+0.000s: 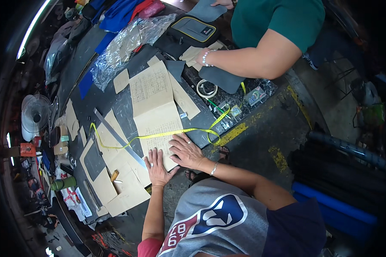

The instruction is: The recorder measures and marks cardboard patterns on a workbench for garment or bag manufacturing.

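Note:
A long tan paper sheet [153, 103] with handwriting and a crease across it lies on the dark table. My left hand [158, 170] rests flat on its near end, fingers stretched out. Beside it on the right, my right hand [186, 153] lies on the same sheet with its fingers extended. Just beyond my fingertips a yellow measuring tape [161, 134] runs loosely across the sheet. To the left, a long metal ruler [113, 130] lies over tan pattern pieces [109, 145]. Neither hand holds anything.
At the far right a person in a green shirt [278, 21] handles grey pieces near a black and grey bag [194, 31]. A tape roll [207, 88], clear plastic wrap [120, 49], and a wooden-handled tool [114, 175] lie on the table. A fan [35, 117] stands left.

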`<state>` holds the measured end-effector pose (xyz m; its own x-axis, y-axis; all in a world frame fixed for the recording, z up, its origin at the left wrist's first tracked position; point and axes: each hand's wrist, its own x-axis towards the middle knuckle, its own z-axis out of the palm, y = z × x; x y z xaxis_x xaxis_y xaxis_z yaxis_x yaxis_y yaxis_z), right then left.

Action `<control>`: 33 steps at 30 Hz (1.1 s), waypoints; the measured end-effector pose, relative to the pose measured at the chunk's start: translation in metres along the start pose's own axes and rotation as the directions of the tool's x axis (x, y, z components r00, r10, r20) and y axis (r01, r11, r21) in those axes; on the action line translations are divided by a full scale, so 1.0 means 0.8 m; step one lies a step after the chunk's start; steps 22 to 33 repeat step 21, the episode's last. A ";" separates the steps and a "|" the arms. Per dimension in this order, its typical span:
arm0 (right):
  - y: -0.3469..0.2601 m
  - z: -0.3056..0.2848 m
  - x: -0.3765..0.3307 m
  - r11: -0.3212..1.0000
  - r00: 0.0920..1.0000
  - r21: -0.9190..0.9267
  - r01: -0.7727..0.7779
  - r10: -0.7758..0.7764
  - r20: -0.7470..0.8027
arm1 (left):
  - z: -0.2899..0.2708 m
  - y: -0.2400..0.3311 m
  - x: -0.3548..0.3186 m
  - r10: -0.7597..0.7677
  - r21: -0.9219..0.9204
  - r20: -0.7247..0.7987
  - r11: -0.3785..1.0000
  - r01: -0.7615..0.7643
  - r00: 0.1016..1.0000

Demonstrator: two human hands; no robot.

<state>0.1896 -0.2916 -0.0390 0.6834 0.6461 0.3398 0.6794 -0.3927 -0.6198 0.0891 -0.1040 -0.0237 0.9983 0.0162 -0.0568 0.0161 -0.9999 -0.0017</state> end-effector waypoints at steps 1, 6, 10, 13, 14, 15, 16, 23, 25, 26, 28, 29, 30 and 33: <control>0.000 0.001 0.000 1.000 1.000 -0.003 0.005 -0.005 0.004 | 0.000 0.000 0.000 -0.006 -0.004 -0.003 1.000 0.006 1.000; -0.002 0.006 -0.001 0.999 0.998 -0.026 0.044 -0.045 -0.036 | -0.001 -0.002 -0.002 -0.001 0.006 0.008 1.000 0.001 1.000; -0.003 0.006 0.000 0.997 0.999 -0.053 0.050 -0.051 -0.018 | -0.003 -0.002 -0.004 0.002 -0.009 -0.004 1.000 -0.002 1.000; -0.002 0.007 0.000 0.997 0.999 -0.063 0.038 -0.040 -0.023 | -0.005 -0.002 -0.003 0.006 -0.036 -0.015 0.999 -0.007 1.000; -0.003 0.008 -0.002 0.998 0.999 -0.057 0.036 -0.037 -0.022 | -0.005 -0.002 -0.004 0.006 -0.038 -0.013 0.999 -0.006 1.000; -0.003 0.008 -0.001 0.998 0.999 -0.050 0.031 -0.032 -0.022 | -0.005 -0.002 -0.004 0.007 -0.039 -0.010 0.999 -0.008 1.000; -0.003 0.007 -0.001 0.998 0.999 -0.056 0.026 -0.027 -0.028 | -0.004 -0.003 -0.003 0.017 -0.040 -0.013 0.999 -0.017 1.000; -0.005 0.007 0.000 0.998 1.000 -0.059 0.000 0.000 0.007 | 0.003 -0.005 -0.004 0.007 -0.077 -0.019 0.997 -0.009 1.000; -0.005 0.007 0.000 0.998 1.000 -0.059 0.000 0.000 0.007 | 0.003 -0.005 -0.004 0.007 -0.077 -0.019 0.997 -0.009 1.000; -0.005 0.007 0.000 0.998 1.000 -0.059 0.000 0.000 0.007 | 0.003 -0.005 -0.004 0.007 -0.077 -0.019 0.997 -0.009 1.000; -0.005 0.007 0.000 0.998 1.000 -0.059 0.000 0.000 0.007 | 0.003 -0.005 -0.004 0.007 -0.077 -0.019 0.997 -0.009 1.000; -0.005 0.007 0.000 0.998 1.000 -0.059 0.000 0.000 0.007 | 0.003 -0.005 -0.004 0.007 -0.077 -0.019 0.997 -0.009 1.000; -0.005 0.007 0.000 0.998 1.000 -0.059 0.000 0.000 0.007 | 0.003 -0.005 -0.004 0.007 -0.077 -0.019 0.997 -0.009 1.000; -0.005 0.007 0.000 0.998 1.000 -0.059 0.000 0.000 0.007 | 0.003 -0.005 -0.004 0.007 -0.077 -0.019 0.997 -0.009 1.000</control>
